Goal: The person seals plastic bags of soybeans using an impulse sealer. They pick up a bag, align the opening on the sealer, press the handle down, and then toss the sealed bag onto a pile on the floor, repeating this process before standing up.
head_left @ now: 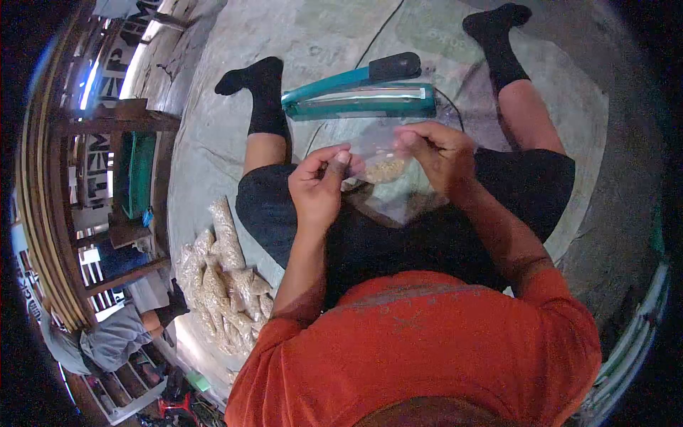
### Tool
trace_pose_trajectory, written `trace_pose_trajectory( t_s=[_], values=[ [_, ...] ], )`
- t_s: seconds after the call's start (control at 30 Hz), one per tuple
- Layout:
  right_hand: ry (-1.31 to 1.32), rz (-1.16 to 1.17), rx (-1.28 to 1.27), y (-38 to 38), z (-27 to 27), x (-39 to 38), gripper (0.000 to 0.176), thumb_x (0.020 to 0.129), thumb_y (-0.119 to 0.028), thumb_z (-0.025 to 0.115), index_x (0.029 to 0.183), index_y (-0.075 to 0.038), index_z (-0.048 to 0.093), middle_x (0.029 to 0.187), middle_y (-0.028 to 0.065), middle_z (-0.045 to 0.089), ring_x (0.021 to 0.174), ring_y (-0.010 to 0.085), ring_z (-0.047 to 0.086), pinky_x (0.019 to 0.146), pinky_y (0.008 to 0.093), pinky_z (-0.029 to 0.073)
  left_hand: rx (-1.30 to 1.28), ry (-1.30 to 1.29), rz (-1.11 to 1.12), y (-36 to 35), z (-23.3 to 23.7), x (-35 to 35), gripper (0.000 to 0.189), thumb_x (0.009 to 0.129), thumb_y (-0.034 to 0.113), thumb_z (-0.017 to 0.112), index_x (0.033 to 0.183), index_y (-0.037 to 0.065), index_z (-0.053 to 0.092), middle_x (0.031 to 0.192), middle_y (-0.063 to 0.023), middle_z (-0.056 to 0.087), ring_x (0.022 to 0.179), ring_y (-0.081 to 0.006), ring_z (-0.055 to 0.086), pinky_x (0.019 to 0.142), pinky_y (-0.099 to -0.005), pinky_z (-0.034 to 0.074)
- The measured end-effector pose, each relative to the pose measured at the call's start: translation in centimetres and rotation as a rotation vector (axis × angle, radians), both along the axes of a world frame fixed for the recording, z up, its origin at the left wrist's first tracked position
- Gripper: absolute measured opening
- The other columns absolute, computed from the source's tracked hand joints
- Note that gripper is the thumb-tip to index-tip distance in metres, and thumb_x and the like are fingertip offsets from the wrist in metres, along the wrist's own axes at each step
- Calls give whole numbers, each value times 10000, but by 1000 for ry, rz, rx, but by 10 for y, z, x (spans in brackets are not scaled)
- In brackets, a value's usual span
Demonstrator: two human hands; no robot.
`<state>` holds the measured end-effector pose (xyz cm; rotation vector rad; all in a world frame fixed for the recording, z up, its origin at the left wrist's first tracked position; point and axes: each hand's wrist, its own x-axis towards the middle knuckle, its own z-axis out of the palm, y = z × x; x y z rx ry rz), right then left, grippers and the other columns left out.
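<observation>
Between my two hands is a clear plastic bag [385, 171] with a small heap of pale, grain-like pieces in it. My left hand [320, 183] pinches the bag's left upper edge between thumb and fingers. At the right upper edge, my right hand [445, 158] has the same kind of pinch. Just beyond the bag, a teal impulse heat sealer [361, 105] lies on the ground sheet, its black-handled lever tilted up. Neither hand touches the sealer. The lower part of the bag hangs over my lap and is hard to make out.
A pile of filled clear bags [224, 285] lies to my left. My legs stretch out either side of the sealer, with black socks [266, 92]. A dark cord [379, 35] runs across the sheet [313, 43]. Another person's leg [153, 322] shows at the far left, by wooden framing.
</observation>
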<state>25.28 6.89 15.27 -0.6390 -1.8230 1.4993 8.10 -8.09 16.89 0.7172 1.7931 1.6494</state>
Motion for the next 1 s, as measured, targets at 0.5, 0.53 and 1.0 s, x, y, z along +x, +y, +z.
trace_pose_trajectory(
  t_s=[0.5,0.53,1.0],
  values=[
    [-74,-91,106,8,4,-1,115,912,-104,751,990,-21,769,897,86,770,848,146,722,786,296,562,217,1,-157,9,-22,-20,179,996,117,674,1095,-25,718,947,-96,755,851,-153,720,799,-299,584],
    [-58,-103,45,8,2,-1,122,890,-134,780,969,-40,775,906,81,768,831,160,726,774,311,568,175,17,-153,12,-23,-19,186,999,128,671,1098,-22,720,946,-96,757,857,-150,716,813,-300,575],
    [-63,-146,139,24,-16,7,217,854,-245,835,941,-66,752,903,57,753,853,162,717,760,322,560,193,-70,-75,22,-29,-18,154,1002,96,657,1069,-32,713,934,-132,765,817,-162,732,777,-293,582]
  ],
)
